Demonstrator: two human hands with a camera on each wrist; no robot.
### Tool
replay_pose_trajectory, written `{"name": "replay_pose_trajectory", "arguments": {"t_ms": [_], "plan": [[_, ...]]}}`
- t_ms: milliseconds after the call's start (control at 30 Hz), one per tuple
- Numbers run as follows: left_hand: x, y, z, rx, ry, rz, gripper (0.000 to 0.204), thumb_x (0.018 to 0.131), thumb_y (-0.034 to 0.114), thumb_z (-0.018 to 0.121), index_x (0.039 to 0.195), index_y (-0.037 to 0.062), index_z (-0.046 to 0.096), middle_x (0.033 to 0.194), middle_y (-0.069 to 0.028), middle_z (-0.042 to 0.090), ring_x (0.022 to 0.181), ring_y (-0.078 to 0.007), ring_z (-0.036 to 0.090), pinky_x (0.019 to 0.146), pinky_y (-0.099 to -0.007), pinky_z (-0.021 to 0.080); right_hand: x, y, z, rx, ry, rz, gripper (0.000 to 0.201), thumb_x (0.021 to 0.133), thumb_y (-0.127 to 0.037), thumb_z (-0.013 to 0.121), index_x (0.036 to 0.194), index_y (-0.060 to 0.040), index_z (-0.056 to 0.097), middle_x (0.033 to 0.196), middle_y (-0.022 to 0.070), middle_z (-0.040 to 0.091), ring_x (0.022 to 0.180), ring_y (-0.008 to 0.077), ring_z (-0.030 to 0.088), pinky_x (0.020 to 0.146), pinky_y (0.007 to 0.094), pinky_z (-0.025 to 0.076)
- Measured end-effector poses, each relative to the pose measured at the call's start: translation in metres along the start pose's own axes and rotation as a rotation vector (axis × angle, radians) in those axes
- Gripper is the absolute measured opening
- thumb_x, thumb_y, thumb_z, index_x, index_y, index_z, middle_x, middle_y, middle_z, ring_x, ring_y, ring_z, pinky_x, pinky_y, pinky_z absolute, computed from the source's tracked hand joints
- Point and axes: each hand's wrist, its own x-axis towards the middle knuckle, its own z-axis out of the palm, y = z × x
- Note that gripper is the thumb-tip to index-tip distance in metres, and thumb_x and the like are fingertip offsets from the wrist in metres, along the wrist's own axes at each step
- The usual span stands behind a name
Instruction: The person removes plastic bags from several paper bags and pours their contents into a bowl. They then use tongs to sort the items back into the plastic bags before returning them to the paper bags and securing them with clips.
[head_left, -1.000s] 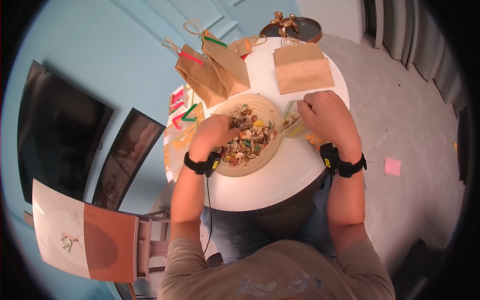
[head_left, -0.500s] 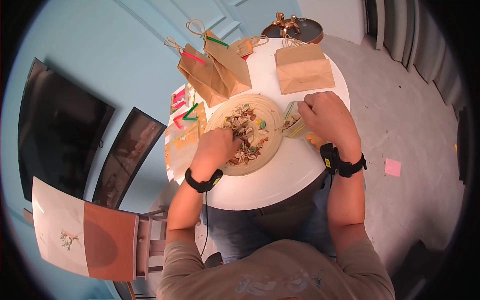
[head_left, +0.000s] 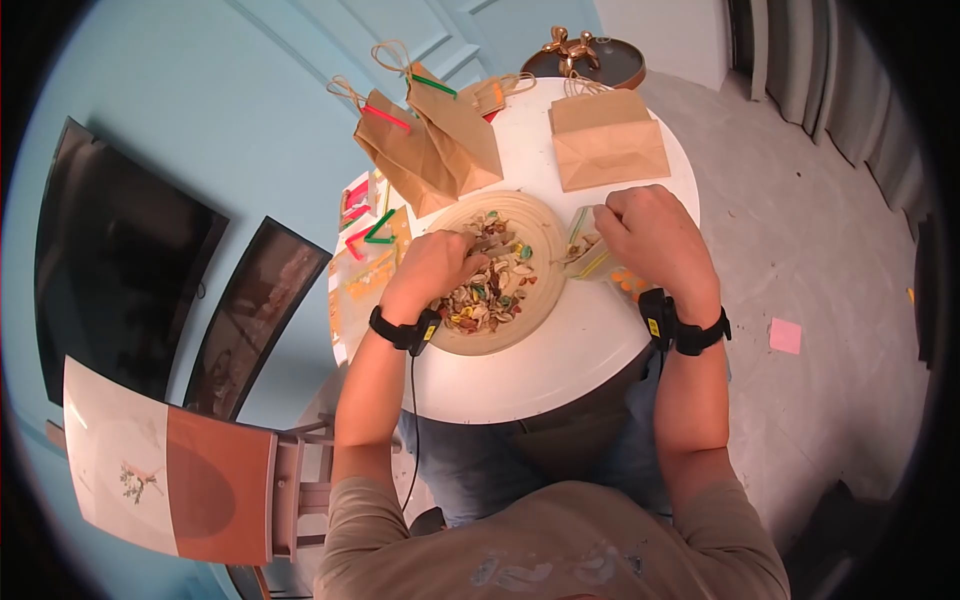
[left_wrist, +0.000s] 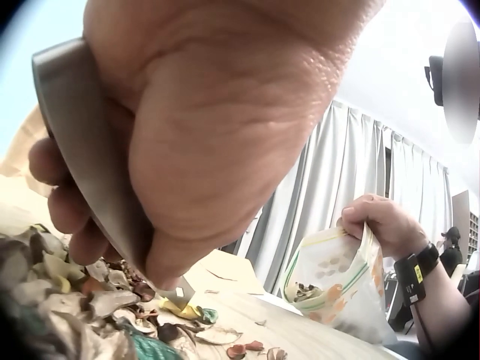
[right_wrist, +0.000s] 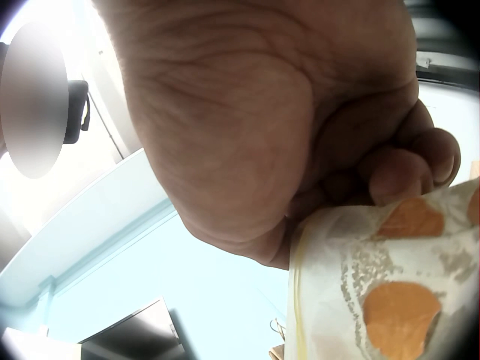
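Note:
My left hand (head_left: 432, 268) grips metal tongs (left_wrist: 84, 142), its fingers wrapped round the brushed strip. The tongs' tip is low over a heap of dried potpourri (head_left: 487, 303) on a round woven tray (head_left: 548, 292). Petals in beige, brown, yellow and green make up the heap. To the tray's right, my right hand (head_left: 652, 238) pinches the upper edge of a clear zip bag (left_wrist: 346, 289) with orange spots. The bag's mouth gapes toward the tray, and some potpourri lies inside. Fingers hide part of its rim in the right wrist view.
Two brown paper bags (head_left: 440, 150) stand behind the tray, with red and green strips near their handles. Another paper bag (head_left: 610, 150) is at the back right. Bent red and green sticks (head_left: 370, 235) and spotted bags (head_left: 365, 285) lie at the table's left.
My left hand dipped toward me with the tongs, then moved back up over the tray. Petals in the heap have shifted. The right hand and zip bag stay nearly still.

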Motion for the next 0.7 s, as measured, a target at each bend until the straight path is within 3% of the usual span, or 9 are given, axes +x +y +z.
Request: {"name": "replay_pose_trajectory", "arguments": {"t_ms": [267, 367, 533, 667, 700], "plan": [[-0.005, 0.006, -0.004, -0.011, -0.028, -0.017, 0.033, 0.103, 0.036, 0.076, 0.097, 0.0032, 0.08, 0.087, -0.0239, 0.077, 0.088, -0.0455, 0.075, 0.081, -0.056, 0.058, 0.001, -0.003, 0.0, -0.013, -0.024, 0.009, 0.034, 0.096, -0.018, 0.063, 0.079, 0.009, 0.075, 0.08, 0.0323, 0.07, 0.076, 0.0495, 0.07, 0.079, 0.0561, 0.057], [-0.012, 0.001, -0.003, -0.03, 0.073, 0.035, 0.032, 0.104, 0.033, 0.076, 0.096, 0.003, 0.081, 0.085, -0.0234, 0.076, 0.085, -0.0462, 0.075, 0.079, -0.0556, 0.058, 0.0, -0.003, -0.001, -0.008, -0.023, 0.0, 0.034, 0.097, -0.018, 0.063, 0.079, 0.0088, 0.075, 0.081, 0.0318, 0.07, 0.076, 0.0491, 0.07, 0.079, 0.0559, 0.057], [-0.032, 0.0, -0.026, -0.102, 0.125, -0.051, 0.028, 0.103, 0.029, 0.079, 0.099, 0.0012, 0.08, 0.084, -0.0248, 0.074, 0.079, -0.0467, 0.071, 0.07, -0.0525, 0.053, 0.002, -0.001, 0.013, 0.003, -0.024, -0.043, 0.035, 0.098, -0.02, 0.063, 0.08, 0.007, 0.076, 0.083, 0.0294, 0.072, 0.08, 0.0476, 0.071, 0.081, 0.055, 0.058], [-0.047, 0.044, -0.064, -0.383, 0.051, -0.152, 0.028, 0.1, 0.027, 0.083, 0.099, -0.0009, 0.08, 0.082, -0.0246, 0.072, 0.073, -0.0451, 0.068, 0.065, -0.0478, 0.052, 0.0, -0.012, 0.022, 0.02, -0.033, -0.138, 0.034, 0.1, -0.021, 0.063, 0.082, 0.0041, 0.078, 0.084, 0.0266, 0.074, 0.083, 0.0461, 0.073, 0.084, 0.0547, 0.059], [-0.047, 0.05, -0.061, -0.363, 0.098, -0.063, 0.028, 0.1, 0.026, 0.084, 0.1, -0.0013, 0.08, 0.081, -0.0243, 0.072, 0.072, -0.0435, 0.068, 0.065, -0.0469, 0.052, -0.001, -0.016, 0.023, 0.021, -0.038, -0.151, 0.033, 0.1, -0.02, 0.063, 0.082, 0.0036, 0.078, 0.085, 0.026, 0.074, 0.084, 0.0458, 0.073, 0.084, 0.0548, 0.059]]}}
